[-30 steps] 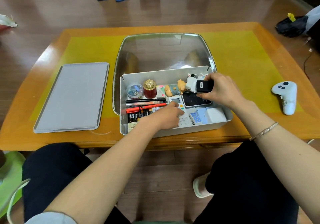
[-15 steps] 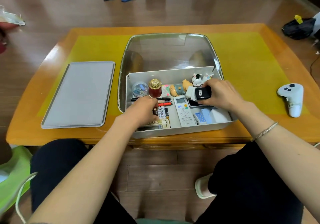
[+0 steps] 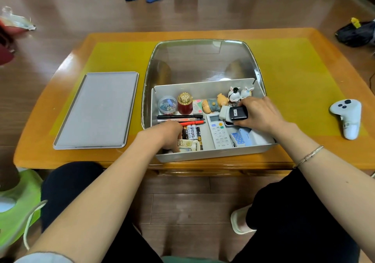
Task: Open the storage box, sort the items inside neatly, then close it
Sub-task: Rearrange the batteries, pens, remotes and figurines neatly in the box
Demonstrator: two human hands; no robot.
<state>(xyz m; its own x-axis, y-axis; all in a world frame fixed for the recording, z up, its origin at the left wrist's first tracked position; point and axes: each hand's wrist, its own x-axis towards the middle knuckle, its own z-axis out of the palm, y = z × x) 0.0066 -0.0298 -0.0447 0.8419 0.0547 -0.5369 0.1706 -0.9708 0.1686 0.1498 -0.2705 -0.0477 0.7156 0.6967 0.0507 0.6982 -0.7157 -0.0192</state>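
Observation:
The grey storage box stands open at the table's near edge, its clear lid tilted up behind it. Inside lie pens, batteries, a white remote, a red jar, a clip tub and small figurines. My left hand reaches into the front left corner beside the batteries, fingers curled down; what they touch is hidden. My right hand holds a small black device over the right half of the box.
A flat grey tray lies on the table left of the box. A white game controller rests at the far right. A yellow mat covers the wooden table. My knees are under the near edge.
My left hand has slid from the remote to the front left corner by the batteries. My right hand has lowered the black device slightly over the right half of the box.

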